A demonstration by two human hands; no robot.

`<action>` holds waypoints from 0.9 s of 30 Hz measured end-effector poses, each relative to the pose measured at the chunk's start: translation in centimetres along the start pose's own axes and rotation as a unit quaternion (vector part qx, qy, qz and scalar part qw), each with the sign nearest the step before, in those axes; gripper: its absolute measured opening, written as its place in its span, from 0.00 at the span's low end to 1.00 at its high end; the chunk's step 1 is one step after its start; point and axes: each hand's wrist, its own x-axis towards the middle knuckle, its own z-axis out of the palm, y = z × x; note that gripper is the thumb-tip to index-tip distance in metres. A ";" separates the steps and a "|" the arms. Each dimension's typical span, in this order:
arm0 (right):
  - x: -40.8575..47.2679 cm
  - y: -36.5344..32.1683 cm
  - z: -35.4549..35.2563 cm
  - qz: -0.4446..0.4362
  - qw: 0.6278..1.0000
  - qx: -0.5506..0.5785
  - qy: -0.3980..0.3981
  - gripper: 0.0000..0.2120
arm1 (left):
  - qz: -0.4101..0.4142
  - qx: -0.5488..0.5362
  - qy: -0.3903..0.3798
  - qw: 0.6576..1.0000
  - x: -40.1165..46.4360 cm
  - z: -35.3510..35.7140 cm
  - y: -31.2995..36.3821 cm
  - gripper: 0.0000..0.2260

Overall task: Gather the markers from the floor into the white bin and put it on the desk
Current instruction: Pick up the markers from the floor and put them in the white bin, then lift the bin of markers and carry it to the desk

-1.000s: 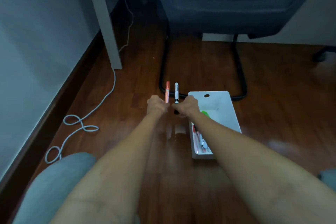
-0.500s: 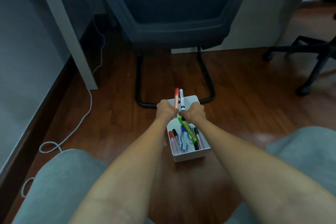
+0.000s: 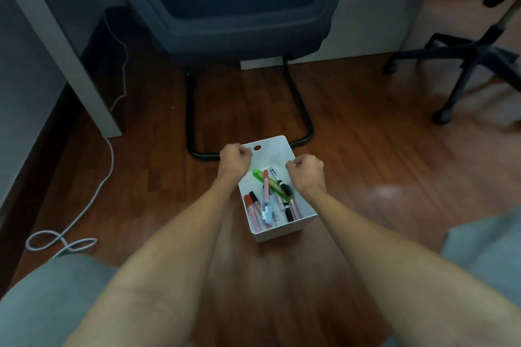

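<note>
The white bin [image 3: 277, 229] stands on the wooden floor in front of me. Several markers [image 3: 267, 200] lie in it: red, black, blue, green and a white one. An orange marker [image 3: 265, 177] and a white-and-black marker [image 3: 277, 179] rest on top of the pile. My left hand [image 3: 235, 162] is over the bin's left wall near the far corner, fingers curled around the rim. My right hand [image 3: 306, 173] is over the right wall, fingers closed on that rim. No loose marker shows on the floor.
A dark chair with a black sled base [image 3: 248, 149] stands just behind the bin. A white desk leg [image 3: 84, 79] is at the left, with a white cable [image 3: 93, 200] looping over the floor. An office chair base [image 3: 465, 65] is at the right. My knees frame the bottom corners.
Both hands held an orange and a white marker upright over the bin. Those markers now lie in the bin, and my hands have spread apart to its two side walls.
</note>
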 end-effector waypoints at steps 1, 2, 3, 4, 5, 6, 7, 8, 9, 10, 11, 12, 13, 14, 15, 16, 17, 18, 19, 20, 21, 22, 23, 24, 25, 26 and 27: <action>-0.3 0.9 0.1 -0.003 0.999 0.012 0.031 0.10 | 0.019 0.004 0.008 1.000 0.5 -0.1 0.2 0.13; -0.7 1.9 0.3 -0.010 0.997 0.028 0.066 0.08 | 0.038 0.010 0.014 0.999 1.3 -0.2 0.1 0.13; -1.2 2.9 0.6 -0.024 0.993 0.043 0.105 0.08 | 0.059 0.021 0.013 0.998 2.1 -0.3 0.0 0.13; -1.8 3.8 1.0 -0.043 0.987 0.048 0.150 0.08 | 0.085 0.040 0.012 0.996 3.0 -0.4 -0.1 0.13; -2.5 4.7 1.4 -0.059 0.978 0.040 0.197 0.08 | 0.110 0.067 0.005 0.992 3.7 -0.4 -0.2 0.14; -3.1 5.5 1.7 -0.065 0.969 0.023 0.239 0.08 | 0.129 0.098 -0.005 0.987 4.5 -0.4 -0.3 0.16; -3.8 6.3 2.2 -0.055 0.962 0.009 0.266 0.10 | 0.131 0.128 -0.022 0.983 5.2 -0.2 -0.5 0.18; -4.5 6.9 2.7 -0.026 0.961 0.003 0.276 0.12 | 0.123 0.155 -0.046 0.979 5.9 0.1 -1.0 0.20; -5.2 7.4 3.3 0.015 0.960 0.006 0.278 0.15 | 0.105 0.178 -0.079 0.975 6.4 0.3 -1.4 0.23; -5.9 7.9 3.9 0.059 0.959 0.014 0.278 0.17 | 0.085 0.191 -0.115 0.971 6.9 0.7 -2.0 0.26; -6.4 8.2 4.6 0.092 0.957 0.023 0.274 0.20 | 0.068 0.191 -0.145 0.968 7.2 0.9 -2.5 0.29; -6.9 8.3 5.1 0.117 0.957 0.034 0.265 0.22 | 0.063 0.180 -0.163 0.968 7.6 1.3 -3.2 0.31; -7.3 8.3 5.7 0.136 0.957 0.050 0.250 0.24 | 0.063 0.165 -0.169 0.970 7.9 1.5 -3.9 0.32; -7.5 8.2 6.2 0.152 0.958 0.070 0.232 0.25 | 0.067 0.149 -0.169 0.972 8.1 1.8 -4.6 0.32; -7.5 8.0 6.8 0.163 0.959 0.094 0.214 0.26 | 0.065 0.138 -0.166 0.974 8.2 1.9 -5.1 0.33; -7.4 7.7 7.2 0.169 0.958 0.116 0.201 0.27 | 0.056 0.129 -0.166 0.976 7.9 1.8 -5.2 0.33; -7.1 7.3 7.4 0.171 0.957 0.131 0.195 0.27 | 0.047 0.121 -0.165 0.978 7.4 1.4 -4.9 0.33; -6.7 7.0 7.6 0.174 0.956 0.140 0.192 0.27 | 0.034 0.116 -0.161 0.979 6.8 1.2 -4.6 0.32; -6.1 6.6 7.5 0.182 0.953 0.149 0.191 0.27 | 0.016 0.113 -0.157 0.981 6.3 0.9 -4.5 0.32; -5.4 6.4 7.4 0.190 0.951 0.158 0.185 0.28 | -0.008 0.114 -0.151 0.982 6.0 0.7 -4.7 0.33; -4.5 6.4 7.1 0.193 0.951 0.167 0.174 0.29 | -0.036 0.114 -0.141 0.983 5.5 0.4 -5.0 0.36; -3.6 6.5 6.7 0.188 0.954 0.175 0.154 0.30 | -0.062 0.109 -0.131 0.984 5.0 0.2 -5.6 0.39; -2.7 6.5 6.3 0.177 0.959 0.182 0.126 0.30 | -0.083 0.104 -0.117 0.984 4.3 -0.2 -6.1 0.42; -1.8 6.6 5.9 0.162 0.964 0.189 0.093 0.31 | -0.097 0.100 -0.103 0.985 3.4 -0.7 -6.3 0.42; -0.8 6.7 5.3 0.144 0.969 0.189 0.061 0.31 | -0.110 0.092 -0.088 0.986 2.2 -1.1 -6.4 0.40; 0.2 6.6 4.6 0.128 0.974 0.187 0.027 0.31 | -0.118 0.090 -0.073 0.986 1.1 -1.6 -6.6 0.36; 1.2 6.4 4.0 0.114 0.976 0.184 -0.011 0.31 | -0.132 0.083 -0.054 0.986 -0.2 -2.0 -6.8 0.34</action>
